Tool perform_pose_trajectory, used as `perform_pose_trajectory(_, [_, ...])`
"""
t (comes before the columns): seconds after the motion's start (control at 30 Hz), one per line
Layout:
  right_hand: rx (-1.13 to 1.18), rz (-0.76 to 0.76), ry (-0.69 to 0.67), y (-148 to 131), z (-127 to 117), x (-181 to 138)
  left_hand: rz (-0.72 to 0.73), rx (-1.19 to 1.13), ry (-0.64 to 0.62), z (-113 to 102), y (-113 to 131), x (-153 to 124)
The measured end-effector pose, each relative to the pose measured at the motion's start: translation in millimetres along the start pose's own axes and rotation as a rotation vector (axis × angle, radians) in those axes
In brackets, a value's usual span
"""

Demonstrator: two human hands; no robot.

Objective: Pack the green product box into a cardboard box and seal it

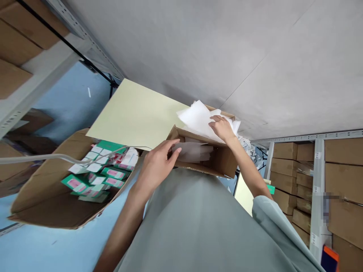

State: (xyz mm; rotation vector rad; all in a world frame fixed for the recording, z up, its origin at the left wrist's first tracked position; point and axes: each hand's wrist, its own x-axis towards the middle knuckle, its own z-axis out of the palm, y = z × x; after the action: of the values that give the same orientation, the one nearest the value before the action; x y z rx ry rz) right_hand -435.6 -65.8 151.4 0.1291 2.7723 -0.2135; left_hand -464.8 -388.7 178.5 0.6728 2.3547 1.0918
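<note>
Head view. A narrow cardboard box (230,162) sits at the centre of the frame, directly in front of my torso, its top facing me. Its long axis runs left to right, dipping slightly toward the right. Thin white sheets (195,152) lie inside, toward its left half.

The loose white paper (198,118) lies just above the box in the frame, along its far long side. A second cardboard edge (229,114) shows behind this paper; I cannot tell how the paper sits against it.

Right hand (222,128): positioned over the right part of the loose paper, fingers bent down on it. I cannot tell whether they pinch a sheet. This hand is the nearer one to the loose paper.

Left hand (159,163): at the left end of the box, thumb and fingers parted, grasping nothing visible. It is the nearer one to the sheets inside. Contact with the rim cannot be confirmed.

Governing relation, in my judgement: the loose paper and the box opening lie side by side, separated only by the box's far wall.
</note>
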Motion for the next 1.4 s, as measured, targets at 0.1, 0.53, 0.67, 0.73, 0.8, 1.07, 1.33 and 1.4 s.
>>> perform_pose_trajectory(0.1, [0.083,0.02,0.285,-0.1,-19.3,-31.0,0.011,-0.036,0.0,2.8,5.5,-0.2])
perform_pose_trajectory(0.53, [0.997,0.146,0.71,-107.7,-24.8,-152.0,0.33,-0.284,-0.127,36.0,70.3,11.5])
perform_pose_trajectory(0.67, [0.856,0.088,0.653,-110.8,2.9,-166.8,0.203,-0.391,-0.274,43.3,56.6,15.0])
perform_pose_trajectory(0.73, [0.69,0.028,0.509,-107.1,11.1,-175.5,0.138,-0.466,-0.339,48.1,48.8,15.3])
perform_pose_trajectory(0.8, [0.593,0.009,0.356,-101.2,17.2,-179.9,0.082,-0.491,-0.391,53.4,41.4,14.7])
perform_pose_trajectory(1.07, [0.12,0.417,-0.259,-79.7,39.6,-120.6,0.094,-0.053,-0.073,28.9,16.4,6.7])
perform_pose_trajectory(1.33, [0.217,0.562,0.104,-82.2,21.3,-189.0,-0.004,0.141,0.173,-15.8,-23.4,0.4])
perform_pose_trajectory(1.4, [0.211,0.785,0.209,-82.1,20.6,-213.4,-0.034,0.142,0.136,-15.2,-36.2,1.5])
